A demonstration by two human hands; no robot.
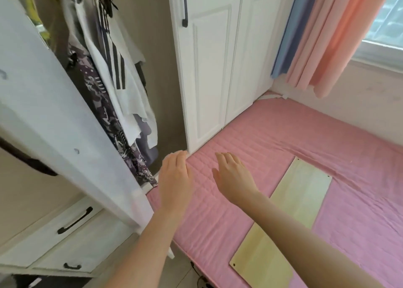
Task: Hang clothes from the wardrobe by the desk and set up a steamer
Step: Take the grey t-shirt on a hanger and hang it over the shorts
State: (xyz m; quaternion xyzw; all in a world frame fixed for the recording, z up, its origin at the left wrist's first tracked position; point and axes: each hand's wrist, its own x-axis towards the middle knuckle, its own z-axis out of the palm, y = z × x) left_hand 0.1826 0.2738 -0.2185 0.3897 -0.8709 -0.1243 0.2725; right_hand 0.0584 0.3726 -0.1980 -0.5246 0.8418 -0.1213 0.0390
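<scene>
1. 2 bare forearms reach forward from the bottom edge, over the near corner of a pink mattress (250, 139).
2. The left hand (175, 178) is palm down with fingers straight and close together, holding nothing; it hovers at the mattress corner, just in front of the wardrobe opening.
3. The right hand (233, 176) is also palm down, fingers loosely spread, empty, above the pink cover.
4. A pale yellow board (303, 191) lies flat on the mattress, partly hidden under the right forearm.
5. Left of the hands, an open white door (54, 117) slants across the view; below it are 2 drawers (43, 242) with black handles.
6. Beyond the left hand, clothes (113, 76) hang inside the wardrobe: a white top with black stripes, a dark patterned piece, grey fabric lower down.
7. Right of them stand 2 closed white doors (218, 69) with black handles.
8. Farthest right, blue and pink curtains (316, 37) hang beside a window (386, 21).
</scene>
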